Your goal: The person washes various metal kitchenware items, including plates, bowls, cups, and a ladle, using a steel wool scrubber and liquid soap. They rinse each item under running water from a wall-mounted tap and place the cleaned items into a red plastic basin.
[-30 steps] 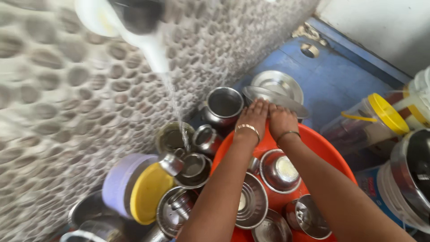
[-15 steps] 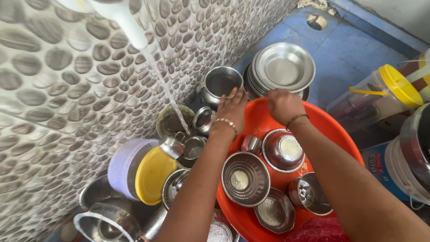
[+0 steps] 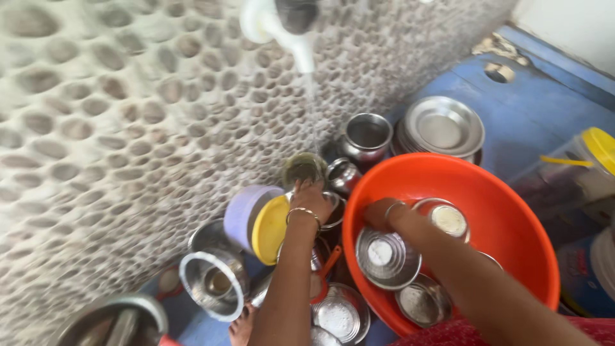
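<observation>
My left hand (image 3: 312, 200) reaches outside the orange basin (image 3: 512, 211) and rests on a small steel vessel (image 3: 333, 208) beside the yellow-lidded purple container (image 3: 256, 223). Water falls from the white tap (image 3: 282, 25) into a steel cup (image 3: 303, 168) just beyond that hand. My right hand (image 3: 383, 214) is inside the basin, fingers down on the rim of a steel bowl (image 3: 386, 256). Other steel bowls (image 3: 447, 220) lie in the basin around it. Whether either hand grips anything is unclear.
A steel pot (image 3: 365, 138) and stacked steel plates (image 3: 442, 126) stand on the blue floor by the pebbled wall (image 3: 115, 115). More steel vessels (image 3: 213, 280) crowd the lower left. A clear jar with a yellow lid (image 3: 576, 168) sits at right.
My left hand has left the basin's rim and moved left to the vessels under the tap. My right hand has dropped from the far rim into the basin onto a bowl.
</observation>
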